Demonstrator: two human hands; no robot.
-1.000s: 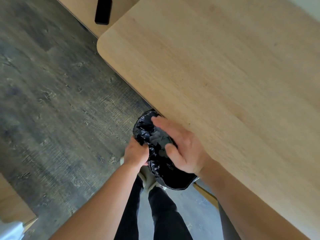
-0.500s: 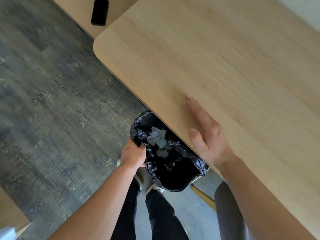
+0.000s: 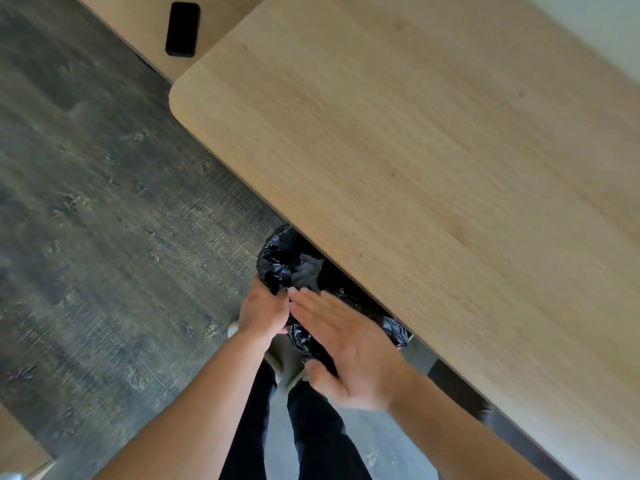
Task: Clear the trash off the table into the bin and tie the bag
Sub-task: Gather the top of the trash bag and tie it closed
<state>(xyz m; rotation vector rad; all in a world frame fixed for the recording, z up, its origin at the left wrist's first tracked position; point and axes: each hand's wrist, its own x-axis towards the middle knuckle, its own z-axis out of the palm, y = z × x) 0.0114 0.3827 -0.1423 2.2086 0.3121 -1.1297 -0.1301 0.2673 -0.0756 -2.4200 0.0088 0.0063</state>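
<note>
Bag [image 3: 277,263] of black plastic, lining a bin tucked under the near edge of the table [image 3: 433,168], is the item under review. We find the left hand [image 3: 265,315] closed in a fist on the left side of the bag's rim, bunching the plastic; we judge this hold serves to keep the mouth open and steady. The right hand [image 3: 349,351] is spread flat, fingers [image 3: 311,304] extended, holding nothing, and passes over the near part of the bag's mouth; it is blurred, so we cannot tell whether it touches the plastic. The bag thus lies directly beyond the left fist and beneath the right palm.

Inside the mouth we note grey crumpled trash [image 3: 306,273], resting just beyond the fingertips. The bin's own body is hidden by the bag and the table. The tabletop in view carries no trash, so we judge clearing to be finished or nearly so, with tying not yet done, as the mouth is open. Beyond the table's far left corner a black phone [image 3: 183,28] lies on a second wooden surface [image 3: 221,15], well apart from the hands. Dark plank floor [image 3: 104,202] extends to the left.
</note>
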